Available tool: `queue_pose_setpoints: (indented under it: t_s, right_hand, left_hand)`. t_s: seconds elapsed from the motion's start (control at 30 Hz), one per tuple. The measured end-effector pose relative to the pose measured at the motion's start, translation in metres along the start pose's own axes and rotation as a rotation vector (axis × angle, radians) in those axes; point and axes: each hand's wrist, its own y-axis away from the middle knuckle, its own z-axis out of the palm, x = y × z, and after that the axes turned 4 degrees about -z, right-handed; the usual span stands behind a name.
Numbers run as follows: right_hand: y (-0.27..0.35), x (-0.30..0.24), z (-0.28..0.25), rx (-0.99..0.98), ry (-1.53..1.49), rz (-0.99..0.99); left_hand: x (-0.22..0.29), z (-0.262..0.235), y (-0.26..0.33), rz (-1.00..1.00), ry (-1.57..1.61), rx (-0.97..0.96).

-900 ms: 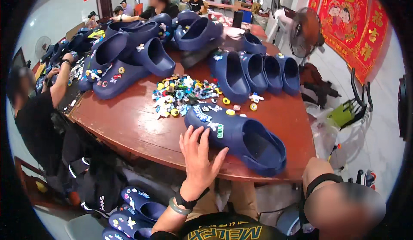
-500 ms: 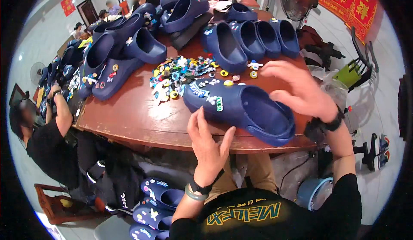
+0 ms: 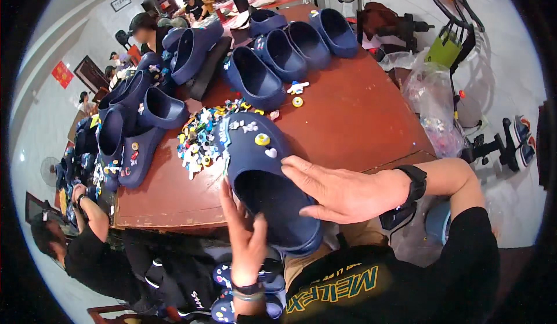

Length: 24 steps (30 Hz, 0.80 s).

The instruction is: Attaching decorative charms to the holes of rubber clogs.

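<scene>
A navy-blue clog (image 3: 246, 167) sits at the table's near edge, its toe pointing away and its heel hanging toward me. Decorative charms dot its top, among them a yellow ring-shaped charm (image 3: 263, 139) and a white heart-shaped one. Along the clog's left side stands my left hand (image 3: 243, 243), open, fingers stretched up and thumb apart. My right hand (image 3: 354, 193) is open too, its straight fingers reaching across the clog's right rim with the thumb lower down. Beyond the clog's left side lies a heap of small colourful charms (image 3: 200, 141).
More navy clogs (image 3: 255, 77) line the far side of the red-brown table (image 3: 360, 109), with others piled at left (image 3: 127, 138). Decorated clogs (image 3: 223, 309) lie below the table edge. A co-worker (image 3: 96, 254) sits at left. A clear plastic bag (image 3: 435, 109) hangs at right.
The clog has turned, its toe swinging from the left to point away from me, and moved nearer. My right hand has come down to its rim. The view has shifted right.
</scene>
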Motion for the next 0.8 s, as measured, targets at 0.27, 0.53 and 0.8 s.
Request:
queue_pose_setpoints:
  t_s: [0.27, 0.53, 0.8]
  right_hand:
    - [-0.042, 0.077, 0.0, 0.381, 0.155, -0.198]
    - [-0.115, 0.094, 0.042, 0.076, 0.088, -0.29]
    - [-0.13, 0.1, 0.041, -0.008, -0.003, 0.201]
  left_hand:
    - [0.029, -0.086, -0.039, -0.102, -0.813, -0.155]
    - [0.034, -0.025, 0.006, 0.226, -0.964, 0.021]
    - [0.006, 0.007, -0.034, 0.299, -1.107, 0.15]
